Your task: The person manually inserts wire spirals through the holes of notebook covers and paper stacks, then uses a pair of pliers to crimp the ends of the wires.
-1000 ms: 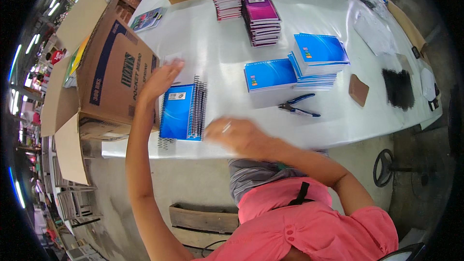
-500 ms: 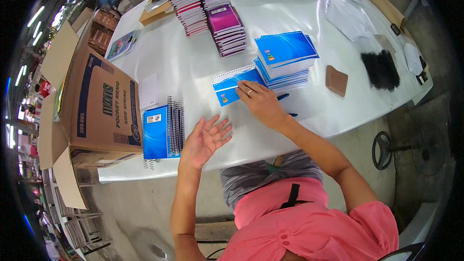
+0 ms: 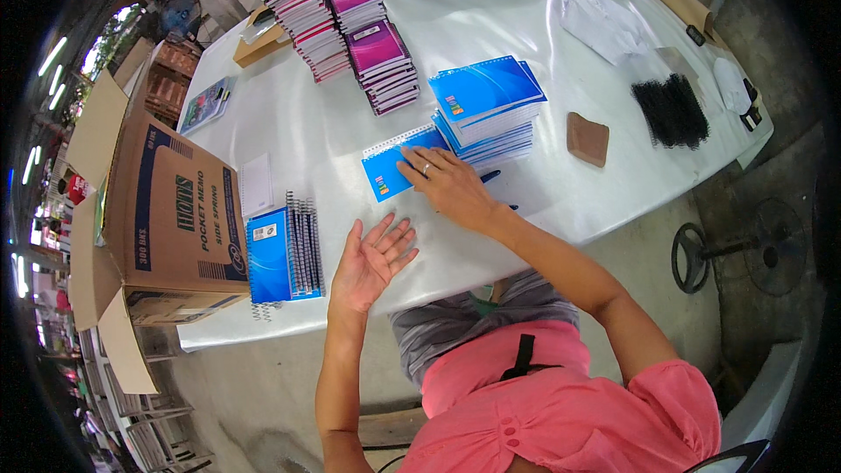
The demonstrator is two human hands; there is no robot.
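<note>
A blue memo pad (image 3: pixel 385 177) with a row of punched holes and no wire along its far edge lies on the table. My right hand (image 3: pixel 442 184), wearing a ring, rests on its cover with fingers stretched out and slightly apart. Just right of it stands a stack of blue memo pads (image 3: pixel 486 92), its upper ones turned askew. My left hand (image 3: pixel 372 264) hovers near the table's front edge, palm up and fingers spread, holding nothing. To its left lie wire-bound blue memo pads (image 3: pixel 270 254), one flat and several standing on their sides.
An open cardboard carton (image 3: pixel 180 210) stands at the left. Red-covered pads (image 3: pixel 307 26) and purple-covered pads (image 3: pixel 377 44) are stacked at the back. A brown block (image 3: pixel 587 139) and black wire spirals (image 3: pixel 670 111) lie at the right. Pens (image 3: pixel 491 176) lie beside the blue stack.
My right hand's fingers have settled lower onto the pad's cover, where a pale edge showed before. My left hand stays open. The whole view has shifted slightly.
</note>
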